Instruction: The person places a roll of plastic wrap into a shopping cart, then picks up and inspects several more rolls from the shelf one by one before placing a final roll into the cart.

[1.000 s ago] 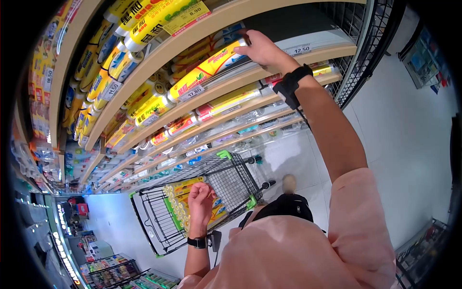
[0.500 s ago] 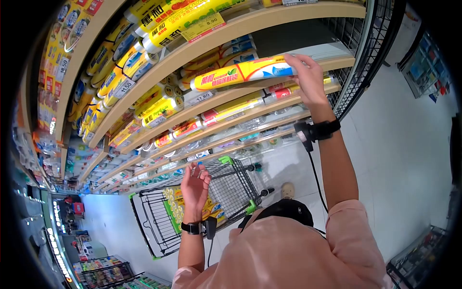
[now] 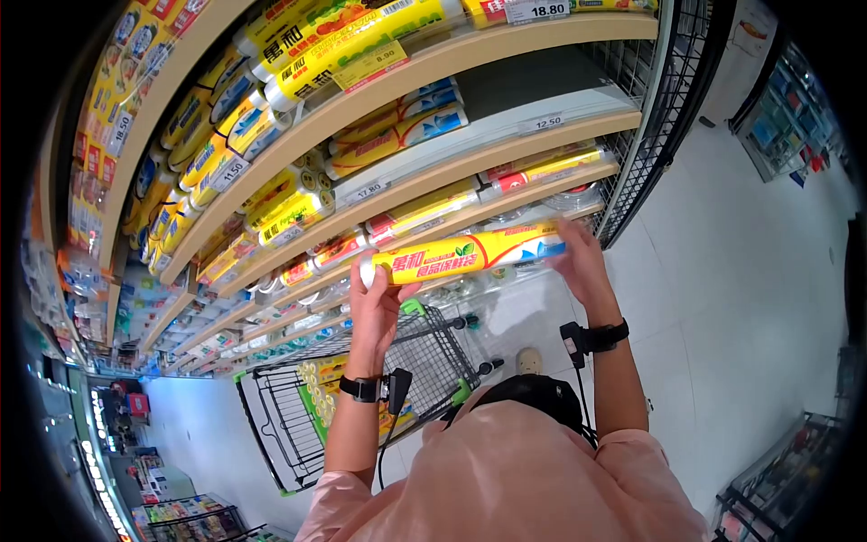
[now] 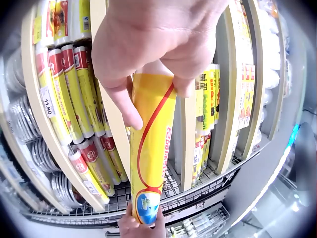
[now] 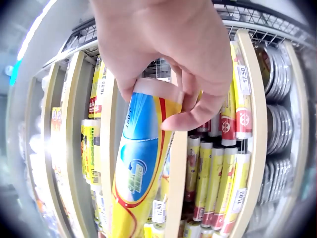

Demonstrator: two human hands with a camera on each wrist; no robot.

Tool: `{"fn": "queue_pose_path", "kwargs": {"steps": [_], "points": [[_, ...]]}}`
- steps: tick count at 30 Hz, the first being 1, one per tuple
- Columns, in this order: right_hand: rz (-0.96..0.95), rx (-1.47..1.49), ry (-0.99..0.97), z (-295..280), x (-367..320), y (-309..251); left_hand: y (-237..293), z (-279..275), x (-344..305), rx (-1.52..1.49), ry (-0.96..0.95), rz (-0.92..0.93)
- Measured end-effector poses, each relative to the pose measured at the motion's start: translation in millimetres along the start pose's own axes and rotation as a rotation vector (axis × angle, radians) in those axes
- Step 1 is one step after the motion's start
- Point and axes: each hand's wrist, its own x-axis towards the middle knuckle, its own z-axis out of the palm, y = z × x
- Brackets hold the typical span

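A long yellow roll of food storage bags [image 3: 452,256], with red lettering and a blue-and-white end, is held level between both hands in front of the shelves. My left hand [image 3: 372,303] grips its white-capped left end, thumb on one side and fingers on the other in the left wrist view. At the blue end, my right hand [image 3: 582,264] holds on, slightly blurred in the head view; its fingers [image 5: 190,119] curl round that end in the right wrist view. Below the hands stands a shopping cart [image 3: 438,348] with several yellow rolls [image 3: 318,393] in it.
Similar rolls [image 3: 397,135] lie on a shelf, beside a grey shelf surface with a 12.50 price tag [image 3: 544,123]. Wooden shelf edges [image 3: 506,45] curve across the view. A black mesh rack end [image 3: 664,108] stands at the right, with pale floor tiles [image 3: 713,298] beyond.
My right hand has drawn the roll off the shelf and down toward my body. My left hand has risen from over the cart and taken hold of its other end.
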Motion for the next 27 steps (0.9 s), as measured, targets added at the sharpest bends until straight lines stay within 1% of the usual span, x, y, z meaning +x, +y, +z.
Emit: {"fn": "queue_pose_path", "kwargs": {"steps": [2,3,6,9,12,15,18,19,22,25,26,27], "points": [[0.166,-0.066,-0.068,-11,-5,-8,0,6,-2,0.004,-0.018,0.045],[0.25,-0.099,-0.102,-14,-6,-11,1,7,-4,0.066,-0.065,0.081],[0.171,-0.131,-0.105,-14,-2,-2,0,5,-5,0.183,-0.121,0.189],[0.033,0.034,-0.083,-6,0,5,7,18,-7,0.088,-0.107,0.219],[-0.018,0.075,-0.148,-9,2,9,2,5,0,0.047,-0.019,0.129],[-0.049,0.088,-0.206,-10,-1,4,6,-5,-4,0.028,-0.083,0.018],[-0.11,0.116,-0.277,-12,-3,7,4,-8,-8,-0.03,-0.034,0.039],[-0.058,0.178,-0.265,-13,-1,10,5,-5,-11,0.02,-0.01,0.081],[-0.025,0.206,-0.243,-11,7,21,9,-4,-16,0.025,0.05,0.111],[0.079,0.121,-0.314,-7,-1,14,8,-18,-14,0.072,-0.013,0.197],[0.122,0.105,-0.344,-5,-2,11,9,-20,-14,0.085,-0.06,0.217],[0.12,0.159,-0.376,-5,-1,12,10,-23,-15,0.099,-0.107,0.236]]}}
